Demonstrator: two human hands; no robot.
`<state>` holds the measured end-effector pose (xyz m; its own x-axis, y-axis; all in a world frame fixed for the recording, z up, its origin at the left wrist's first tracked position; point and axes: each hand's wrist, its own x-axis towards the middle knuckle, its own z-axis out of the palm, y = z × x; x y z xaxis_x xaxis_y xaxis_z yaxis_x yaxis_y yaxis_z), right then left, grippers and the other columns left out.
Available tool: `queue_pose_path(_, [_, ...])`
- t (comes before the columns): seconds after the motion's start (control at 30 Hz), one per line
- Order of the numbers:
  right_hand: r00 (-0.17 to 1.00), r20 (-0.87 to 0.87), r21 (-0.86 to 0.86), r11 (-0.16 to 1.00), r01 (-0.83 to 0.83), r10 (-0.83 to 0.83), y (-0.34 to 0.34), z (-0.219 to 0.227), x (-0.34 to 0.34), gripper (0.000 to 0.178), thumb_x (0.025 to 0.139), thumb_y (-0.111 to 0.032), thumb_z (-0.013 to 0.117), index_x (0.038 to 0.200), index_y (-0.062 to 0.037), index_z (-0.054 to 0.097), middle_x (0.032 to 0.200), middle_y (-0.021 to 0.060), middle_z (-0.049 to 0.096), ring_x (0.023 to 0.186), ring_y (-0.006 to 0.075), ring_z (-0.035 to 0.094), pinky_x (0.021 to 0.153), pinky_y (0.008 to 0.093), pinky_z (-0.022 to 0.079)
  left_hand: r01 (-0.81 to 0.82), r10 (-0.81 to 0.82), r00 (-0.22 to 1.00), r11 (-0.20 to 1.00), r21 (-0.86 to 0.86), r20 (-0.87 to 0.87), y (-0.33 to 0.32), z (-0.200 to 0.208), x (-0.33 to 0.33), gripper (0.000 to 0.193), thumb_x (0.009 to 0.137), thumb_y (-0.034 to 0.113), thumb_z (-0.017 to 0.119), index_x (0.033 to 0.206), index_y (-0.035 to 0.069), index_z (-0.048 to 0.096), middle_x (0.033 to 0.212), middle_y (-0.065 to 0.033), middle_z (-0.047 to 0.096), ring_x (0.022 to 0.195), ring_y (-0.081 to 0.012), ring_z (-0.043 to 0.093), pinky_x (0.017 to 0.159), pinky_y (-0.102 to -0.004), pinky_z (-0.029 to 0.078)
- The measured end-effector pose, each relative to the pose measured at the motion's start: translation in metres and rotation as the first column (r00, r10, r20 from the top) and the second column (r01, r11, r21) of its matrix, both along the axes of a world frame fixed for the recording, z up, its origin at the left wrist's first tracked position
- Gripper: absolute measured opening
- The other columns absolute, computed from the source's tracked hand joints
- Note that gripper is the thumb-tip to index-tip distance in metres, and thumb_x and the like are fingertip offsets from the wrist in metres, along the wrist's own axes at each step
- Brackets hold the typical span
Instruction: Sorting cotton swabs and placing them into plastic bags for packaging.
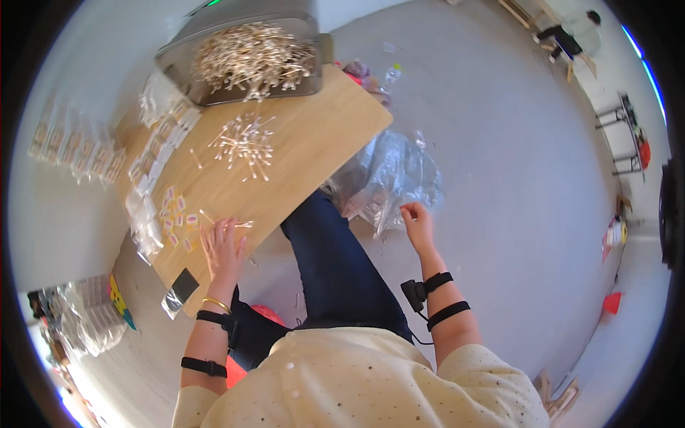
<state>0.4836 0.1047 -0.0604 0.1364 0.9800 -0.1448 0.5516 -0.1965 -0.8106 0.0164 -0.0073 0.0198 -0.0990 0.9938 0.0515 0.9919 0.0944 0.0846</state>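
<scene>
My left hand [223, 246] lies palm down on the near part of the wooden table [307, 135], fingers stretched out. A few cotton swabs [244, 224] lie at its fingertips, touching or partly under them. Left of it are scattered small printed labels [178, 220] in white, yellow and pink. My right hand [418, 222] is raised off the table's right side, above a clear plastic bag [392, 178]. Its fingers are drawn together; whether they hold something is too small to tell. A loose pile of cotton swabs [245, 145] lies mid-table.
A grey bin [207, 93] heaped with swabs stands at the table's far end. Packed bags of swabs [160, 150] line the left edge. A dark flat rectangle [185, 284] lies at the near corner. A person [571, 36] sits far right, near a black rack [628, 132].
</scene>
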Motion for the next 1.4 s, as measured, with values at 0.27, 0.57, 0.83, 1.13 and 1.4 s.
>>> queue_pose_path(0.27, [0.993,0.039,-0.168,0.98,-0.104,0.112,-0.066,-0.049,0.005,0.012,0.093,-0.013,0.072,0.1,-0.0036,0.074,0.092,0.0127,0.075,0.084,0.0232,0.072,0.078,0.0358,0.056,-0.044,0.044,0.998,0.999,-0.004,-0.038,0.007,0.003,-0.027,0.024,0.091,0.024,0.071,0.11,0.01,0.063,0.109,-0.0073,0.06,0.12,-0.0286,0.052,0.114,-0.0503,0.031])
queue_pose_path(0.57, [0.975,-0.084,-0.142,0.966,-0.215,0.204,-0.039,-0.038,-0.003,0.012,0.096,-0.011,0.069,0.101,-0.0007,0.073,0.087,0.0096,0.074,0.083,0.0177,0.07,0.077,0.032,0.054,-0.447,0.452,0.892,0.881,0.152,0.002,0.019,-0.024,-0.015,0.095,0.08,0.042,0.083,0.152,0.002,0.036,0.151,-0.0174,0.046,0.135,-0.0414,0.045,0.112,-0.0532,0.034])
queue_pose_path(0.83, [0.924,-0.274,-0.006,0.96,-0.279,0.266,0.036,0.027,-0.063,0.014,0.098,-0.013,0.068,0.103,0.0001,0.071,0.092,0.01,0.074,0.085,0.0196,0.072,0.079,0.0309,0.054,-0.2,0.173,0.964,0.973,0.118,0.202,0.018,-0.014,-0.01,0.065,0.084,0.02,0.079,0.142,0.011,0.05,0.129,-0.0127,0.061,0.122,-0.0343,0.056,0.104,-0.0478,0.042])
queue_pose_path(1.13, [0.693,0.28,0.306,0.622,-0.721,0.665,0.075,0.09,-0.271,0.017,0.085,-0.018,0.079,0.093,-0.007,0.069,0.091,0.0089,0.067,0.091,0.0275,0.065,0.08,0.0411,0.051,-0.316,0.259,0.916,0.936,0.153,0.305,0.023,-0.001,0.0,0.041,0.083,0.023,0.08,0.118,0.012,0.062,0.121,-0.0074,0.061,0.117,-0.0314,0.056,0.1,-0.0467,0.041])
queue_pose_path(1.4, [0.585,0.433,0.28,0.514,-0.811,0.686,0.052,0.064,-0.341,0.014,0.079,-0.013,0.079,0.087,-0.0114,0.067,0.096,0.0065,0.06,0.099,0.0303,0.06,0.084,0.0441,0.049,-0.287,0.239,0.889,0.956,0.067,0.391,-0.012,0.001,-0.009,0.046,0.086,0.03,0.079,0.126,0.012,0.064,0.132,-0.0099,0.058,0.131,-0.0327,0.05,0.112,-0.0507,0.035])
